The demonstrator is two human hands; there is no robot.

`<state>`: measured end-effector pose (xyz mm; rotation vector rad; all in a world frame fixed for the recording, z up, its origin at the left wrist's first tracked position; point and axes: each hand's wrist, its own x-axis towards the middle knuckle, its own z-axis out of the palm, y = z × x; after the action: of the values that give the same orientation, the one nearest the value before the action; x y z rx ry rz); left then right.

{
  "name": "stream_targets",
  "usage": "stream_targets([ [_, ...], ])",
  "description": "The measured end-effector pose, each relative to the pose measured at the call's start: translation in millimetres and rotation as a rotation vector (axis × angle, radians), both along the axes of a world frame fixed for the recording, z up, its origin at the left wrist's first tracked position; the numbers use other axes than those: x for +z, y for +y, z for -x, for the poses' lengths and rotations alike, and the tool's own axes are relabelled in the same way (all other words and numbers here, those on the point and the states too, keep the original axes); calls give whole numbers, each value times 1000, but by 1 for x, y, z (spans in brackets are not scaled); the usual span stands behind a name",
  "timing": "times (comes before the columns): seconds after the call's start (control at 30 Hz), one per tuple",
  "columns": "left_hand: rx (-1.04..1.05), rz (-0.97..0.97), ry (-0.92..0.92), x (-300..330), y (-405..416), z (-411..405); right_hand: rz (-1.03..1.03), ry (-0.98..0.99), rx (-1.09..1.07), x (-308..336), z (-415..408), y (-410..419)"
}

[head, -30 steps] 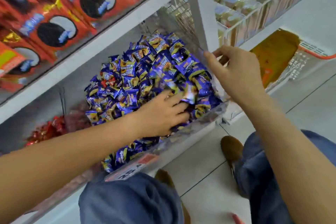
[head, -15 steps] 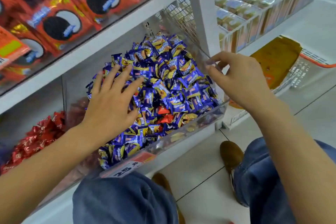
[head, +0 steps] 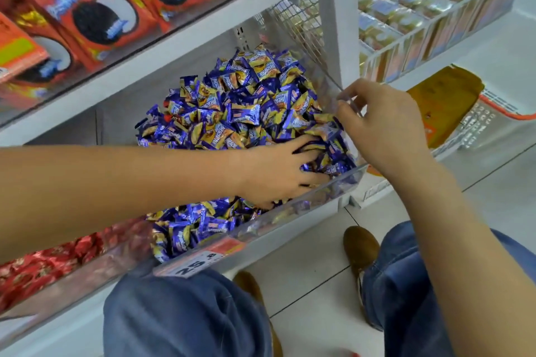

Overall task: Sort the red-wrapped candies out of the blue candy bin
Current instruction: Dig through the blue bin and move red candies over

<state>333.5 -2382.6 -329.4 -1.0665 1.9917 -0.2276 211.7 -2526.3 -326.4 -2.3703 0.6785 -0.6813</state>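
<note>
A clear bin point(head: 290, 219) on the bottom shelf is heaped with blue-and-yellow wrapped candies point(head: 243, 107). My left hand point(head: 278, 174) reaches in from the left and digs into the pile at the bin's front right. Its fingertips are buried among the wrappers, so what they hold is hidden. My right hand point(head: 383, 127) pinches the top edge of the bin's clear right wall. A small spot of red wrapper point(head: 166, 118) shows at the pile's left edge. The neighbouring bin on the left holds red-wrapped candies point(head: 37, 266).
A price label point(head: 203, 262) hangs on the bin's front. Orange cookie boxes point(head: 101, 17) fill the shelf above. A white post point(head: 333, 14) and a wire basket of gold-wrapped items point(head: 420, 0) stand to the right. An orange-rimmed basket point(head: 493, 116) sits on the floor. My knees point(head: 185, 316) are below.
My left hand has swept from the pile's left side to its front right, covering the spot where red wrappers showed half a second ago. My right hand stays on the bin wall.
</note>
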Motion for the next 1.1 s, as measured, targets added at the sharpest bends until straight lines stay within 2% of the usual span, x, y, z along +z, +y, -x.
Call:
stream_targets([
  [0.1, 94, 235, 35, -11, 12, 4, 27, 13, -15, 2, 1, 1],
  [0.23, 212, 420, 70, -20, 16, 9, 126, 61, -91, 1, 2, 6],
  [0.4, 324, 729, 269, -2, 35, -13, 113, 64, -101, 1, 1, 7],
  [0.63, 747, 891, 591, 11, 78, -28, 127, 37, -128, 1, 1, 9],
  [0.73, 908, 917, 566, 17, 93, -26, 182, 22, -142, -1, 2, 10],
  [0.83, 1098, 927, 594, 24, 101, -19, 282, -87, -172, -1, 4, 14],
  [0.9, 1253, 912, 671, 29, 107, -20, 360, -228, -97, 3, 10, 23],
  [0.97, 1377, 909, 768, 33, 117, -28, 331, -226, 99, 9, 13, 33],
  [1.03, 1450, 893, 830, 36, 128, -35, 214, -37, 324, 18, 12, 49],
  [1.1, 1482, 838, 846, 39, 135, -39, 244, 207, 471, 26, 6, 65],
])
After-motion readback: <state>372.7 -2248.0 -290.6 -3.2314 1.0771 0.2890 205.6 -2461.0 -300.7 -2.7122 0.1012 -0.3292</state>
